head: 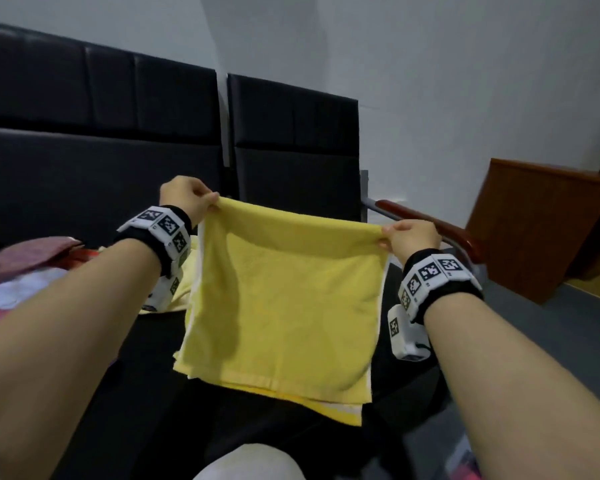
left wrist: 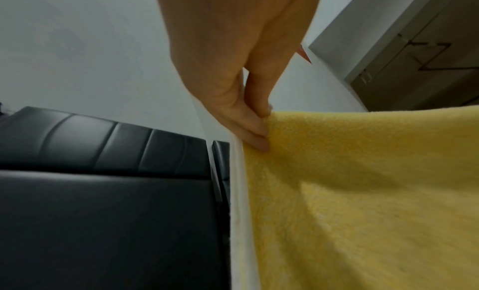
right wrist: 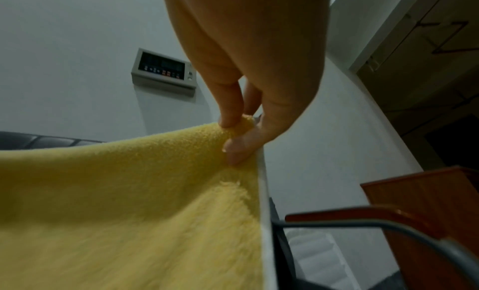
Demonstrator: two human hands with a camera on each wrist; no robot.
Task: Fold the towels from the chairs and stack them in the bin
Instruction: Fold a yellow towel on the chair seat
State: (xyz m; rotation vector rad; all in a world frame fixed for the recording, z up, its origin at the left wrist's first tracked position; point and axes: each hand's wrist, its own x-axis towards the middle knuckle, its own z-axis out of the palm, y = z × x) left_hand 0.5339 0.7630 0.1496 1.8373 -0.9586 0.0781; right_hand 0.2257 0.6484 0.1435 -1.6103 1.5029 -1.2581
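Folding step, mid-fold: yellow towel (head: pixel 284 299) already doubled, hung above the black chair seat (head: pixel 84 174), top corners pinched by left hand (head: pixel 184 199) and right hand (head: pixel 413 237); next, probably, another halving with edges aligned.

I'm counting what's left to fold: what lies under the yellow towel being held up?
Under the yellow towel, gripped by the left hand and right hand, only the black chair seat shows around its edges. Anything directly beneath it is hidden.
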